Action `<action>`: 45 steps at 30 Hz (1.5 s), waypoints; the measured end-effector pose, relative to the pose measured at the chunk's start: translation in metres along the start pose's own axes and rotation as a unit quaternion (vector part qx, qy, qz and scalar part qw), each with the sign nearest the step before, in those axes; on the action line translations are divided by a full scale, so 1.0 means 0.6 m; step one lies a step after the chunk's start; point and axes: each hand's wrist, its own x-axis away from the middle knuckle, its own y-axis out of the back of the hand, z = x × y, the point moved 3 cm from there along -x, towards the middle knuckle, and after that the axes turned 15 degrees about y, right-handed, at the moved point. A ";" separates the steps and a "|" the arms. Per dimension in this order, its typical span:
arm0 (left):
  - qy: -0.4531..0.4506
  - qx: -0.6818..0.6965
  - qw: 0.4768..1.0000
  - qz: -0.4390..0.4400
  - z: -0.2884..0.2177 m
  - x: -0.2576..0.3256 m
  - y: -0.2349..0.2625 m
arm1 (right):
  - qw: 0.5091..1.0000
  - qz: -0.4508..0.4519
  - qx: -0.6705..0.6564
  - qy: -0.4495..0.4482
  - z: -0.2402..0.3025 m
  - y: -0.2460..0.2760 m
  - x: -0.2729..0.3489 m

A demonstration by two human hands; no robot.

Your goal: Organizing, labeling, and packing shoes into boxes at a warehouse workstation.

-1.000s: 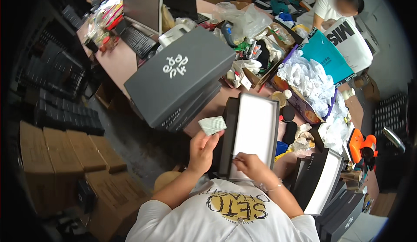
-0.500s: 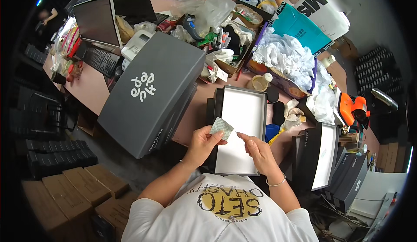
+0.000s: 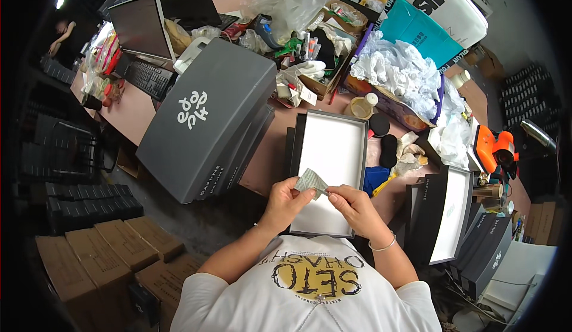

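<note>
Well, grey sheet (image 3: 310, 181) between both grips (image 3: 286, 204) (image 3: 358, 212)

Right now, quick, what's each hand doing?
Left hand: closed, holding a small grey patterned piece between thumb and fingers.
Right hand: closed, fingertips pinching at that piece's right-hand corner.

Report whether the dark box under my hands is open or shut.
Open: no lid covers the dark box, and its white inside shows beyond your left hand and right hand.
</note>
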 end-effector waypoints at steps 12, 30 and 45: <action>0.013 0.002 1.000 0.022 0.005 0.000 -0.006 | 0.996 -0.005 -0.085 -0.035 -0.008 -0.001 0.004; 0.026 -0.017 0.998 0.058 0.004 0.000 0.003 | 0.998 0.008 -0.055 -0.018 -0.015 -0.008 -0.007; 0.047 -0.031 0.995 0.082 0.011 -0.003 -0.003 | 1.000 -0.006 -0.014 0.025 -0.011 -0.008 -0.013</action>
